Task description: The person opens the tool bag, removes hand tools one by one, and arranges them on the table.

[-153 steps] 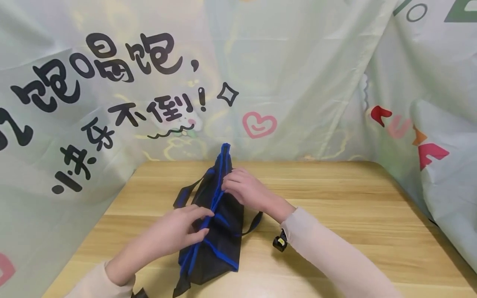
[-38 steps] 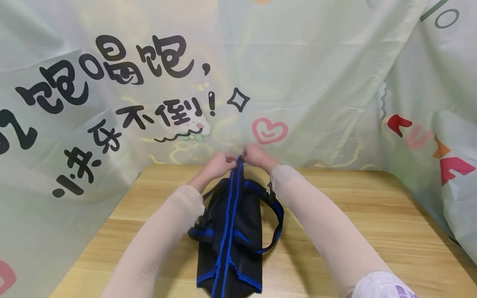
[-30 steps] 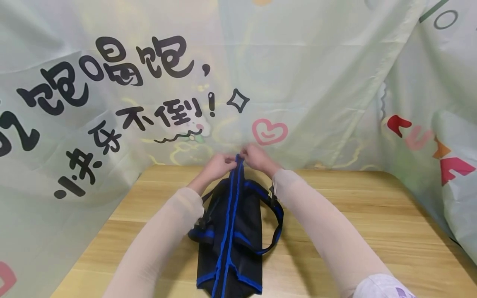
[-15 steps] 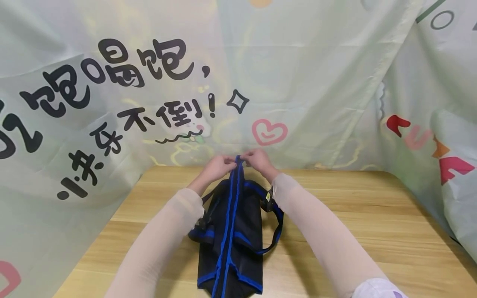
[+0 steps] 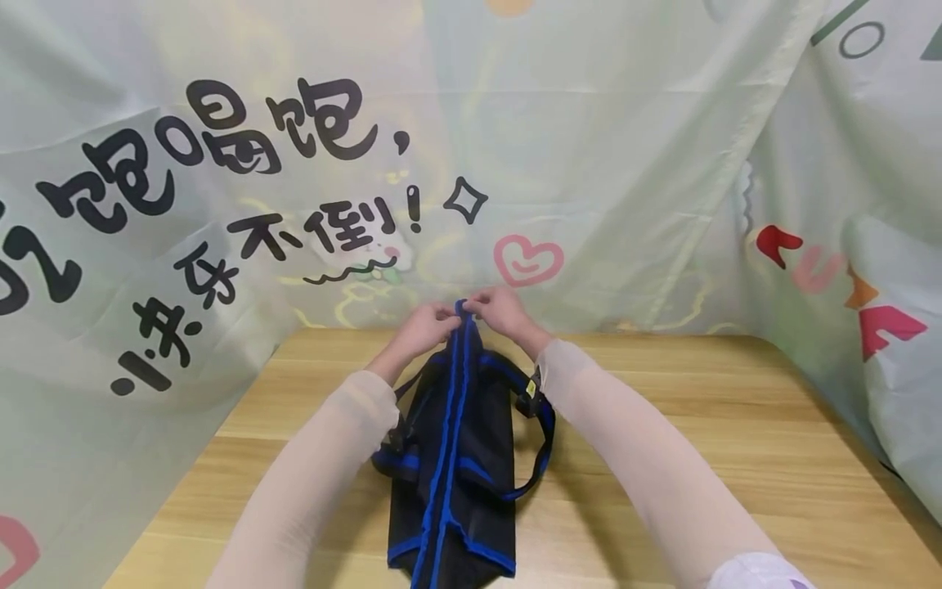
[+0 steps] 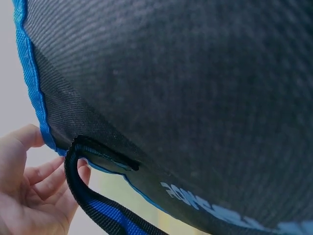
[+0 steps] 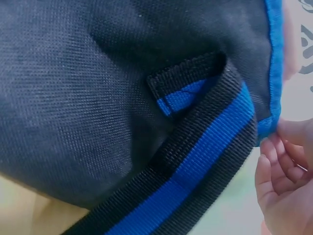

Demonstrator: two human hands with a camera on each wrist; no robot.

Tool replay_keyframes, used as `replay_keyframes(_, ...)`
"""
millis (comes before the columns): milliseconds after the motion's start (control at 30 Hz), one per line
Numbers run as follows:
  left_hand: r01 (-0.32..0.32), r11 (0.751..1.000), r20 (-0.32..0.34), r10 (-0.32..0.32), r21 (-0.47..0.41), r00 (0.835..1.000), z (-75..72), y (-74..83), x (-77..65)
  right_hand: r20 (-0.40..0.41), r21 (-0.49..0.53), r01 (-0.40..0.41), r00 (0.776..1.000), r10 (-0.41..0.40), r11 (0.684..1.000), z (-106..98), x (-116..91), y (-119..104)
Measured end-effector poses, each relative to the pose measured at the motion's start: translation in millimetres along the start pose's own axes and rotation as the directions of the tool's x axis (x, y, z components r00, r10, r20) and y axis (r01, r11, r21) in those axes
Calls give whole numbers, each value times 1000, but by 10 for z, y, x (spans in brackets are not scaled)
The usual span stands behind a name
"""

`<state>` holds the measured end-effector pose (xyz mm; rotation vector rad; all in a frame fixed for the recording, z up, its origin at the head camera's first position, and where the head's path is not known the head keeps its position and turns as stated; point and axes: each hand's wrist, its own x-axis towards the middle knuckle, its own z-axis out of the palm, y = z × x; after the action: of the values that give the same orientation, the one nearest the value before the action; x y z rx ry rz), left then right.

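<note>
A black tote bag [image 5: 482,433] with blue trim stands lengthwise on the table, its long top edges drawn close together. My left hand [image 5: 427,329] pinches the far top corner from the left. In the left wrist view, the thumb and fingers of my left hand [image 6: 36,181] meet at the blue-bound edge. From the other side, my right hand [image 5: 504,311] pinches the same far end. The right wrist view shows my right hand [image 7: 288,171] with thumb and fingertips at the blue corner. A black-and-blue strap [image 7: 195,147] loops out from the bag's side.
The bag stands on a wooden table [image 5: 662,442]. Behind it hangs a pale printed cloth [image 5: 589,164] with dark lettering and a pink heart. More cloth [image 5: 905,368] hangs at the right edge of the table. The bag's handle loop [image 5: 546,450] sticks out to the right.
Both hands have gone from the bag's upper edge to its far end, and the slanted bag now stands straighter and nearer. Over the last second, the hands and the far corner shift only slightly.
</note>
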<state>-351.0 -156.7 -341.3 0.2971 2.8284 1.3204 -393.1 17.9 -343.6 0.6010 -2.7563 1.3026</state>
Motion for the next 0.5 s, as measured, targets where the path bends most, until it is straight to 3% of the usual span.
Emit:
replay_keyframes(267,0,998,-8,0,-61,1000,0,-31,-11,78,-40,22,997,-19,999,-113,-109,-101)
replay_keyframes(500,-36,998,-25,35,-50,999,-1,-19,-47,123,56,-12,992,5,998,-177,-210,-173)
